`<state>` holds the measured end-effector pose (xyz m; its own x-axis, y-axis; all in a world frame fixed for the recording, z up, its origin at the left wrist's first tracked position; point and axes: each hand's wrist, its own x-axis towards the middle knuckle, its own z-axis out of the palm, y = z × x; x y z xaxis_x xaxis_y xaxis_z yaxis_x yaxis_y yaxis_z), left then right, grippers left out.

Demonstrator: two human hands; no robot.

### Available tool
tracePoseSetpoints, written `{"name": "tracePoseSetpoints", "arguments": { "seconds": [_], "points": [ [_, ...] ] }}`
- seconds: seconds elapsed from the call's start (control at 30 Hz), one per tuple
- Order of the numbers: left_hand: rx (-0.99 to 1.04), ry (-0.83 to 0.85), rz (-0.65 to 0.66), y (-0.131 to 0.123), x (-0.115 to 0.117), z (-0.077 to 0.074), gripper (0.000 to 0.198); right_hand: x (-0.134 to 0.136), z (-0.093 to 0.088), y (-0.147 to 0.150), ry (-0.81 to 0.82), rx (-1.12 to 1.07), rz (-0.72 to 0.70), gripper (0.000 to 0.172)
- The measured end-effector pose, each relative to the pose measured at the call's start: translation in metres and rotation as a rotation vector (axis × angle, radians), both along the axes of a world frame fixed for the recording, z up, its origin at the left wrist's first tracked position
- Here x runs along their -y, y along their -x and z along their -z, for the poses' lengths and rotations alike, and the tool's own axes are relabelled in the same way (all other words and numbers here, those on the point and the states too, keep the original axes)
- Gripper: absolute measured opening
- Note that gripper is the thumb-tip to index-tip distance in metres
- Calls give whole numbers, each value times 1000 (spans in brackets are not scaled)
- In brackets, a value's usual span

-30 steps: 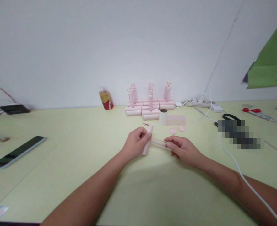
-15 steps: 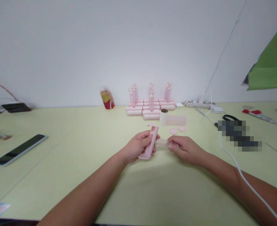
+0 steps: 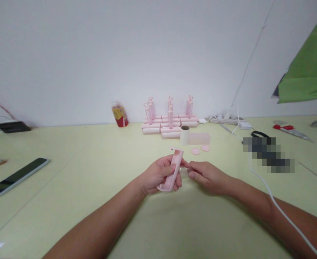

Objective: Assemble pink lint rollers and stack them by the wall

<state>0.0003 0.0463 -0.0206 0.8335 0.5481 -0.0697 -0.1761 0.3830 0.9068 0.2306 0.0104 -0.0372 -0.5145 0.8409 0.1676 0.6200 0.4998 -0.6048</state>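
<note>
In the head view my left hand [image 3: 157,173] is wrapped round a curved pink plastic shell [image 3: 176,168], held tilted above the table with its hollow side facing me. A clear plastic piece [image 3: 184,169] spans the gap between the two hands. My right hand [image 3: 211,177] is closed on its right end, while its left end goes behind the shell, where the contact is hidden. Just beyond the hands lie two flat pink discs [image 3: 195,151]. Behind them stands a white roll with a brown core [image 3: 184,137], beside a translucent pink block [image 3: 199,139].
Several pink cylinders [image 3: 170,135] are stacked near the wall, with slim upright pieces on top. A yellow-red bottle [image 3: 120,116] stands left of them. A phone [image 3: 18,177] lies far left. Red-handled scissors [image 3: 293,132], a power strip [image 3: 225,120] and a white cable [image 3: 266,185] are at right.
The view has shifted slightly, so the background sits a little further left. The right hand has come closer to the shell, and less of the clear piece shows between the hands.
</note>
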Motion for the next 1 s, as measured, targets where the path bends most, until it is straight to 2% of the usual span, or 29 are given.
{"name": "tracePoseSetpoints", "arguments": {
  "seconds": [0.2, 0.27, 0.33, 0.43, 0.6, 0.67, 0.73, 0.8, 0.83, 0.9, 1.0],
  "points": [
    [56, -31, -121, -7, 1, 9, 53, -5, 0, -2, -44, 38, 7, 35],
    [134, -45, -97, -6, 4, 8, 48, -4, -1, -2, -84, 47, -6, 38],
    [205, -45, -15, -4, 6, 4, 40, -1, -4, -1, -127, 47, -26, 42],
    [251, -25, 92, -2, 8, -2, 31, 3, -8, 1, -192, 41, -57, 50],
    [312, 3, 93, -2, 13, -20, 23, -8, -7, -12, -272, 40, -109, 49],
    [377, 23, 79, 5, 15, -31, 21, -20, -4, -24, -281, 26, -60, 46],
    [399, -32, 51, 15, 14, -40, 22, -33, -1, -36, -290, -12, 95, 46],
    [303, -163, -59, 23, 8, -42, 25, -45, 2, -44, -355, -29, 215, 47],
    [208, -226, -132, 24, 4, -41, 27, -49, 3, -46, -404, -11, 220, 48],
    [-81, -333, -260, 21, -7, -32, 30, -55, 7, -46, -444, 74, 219, 46],
    [-591, -498, -361, 11, -22, -15, 40, -56, 13, -43, -357, 241, 167, 39]
  ]
}}
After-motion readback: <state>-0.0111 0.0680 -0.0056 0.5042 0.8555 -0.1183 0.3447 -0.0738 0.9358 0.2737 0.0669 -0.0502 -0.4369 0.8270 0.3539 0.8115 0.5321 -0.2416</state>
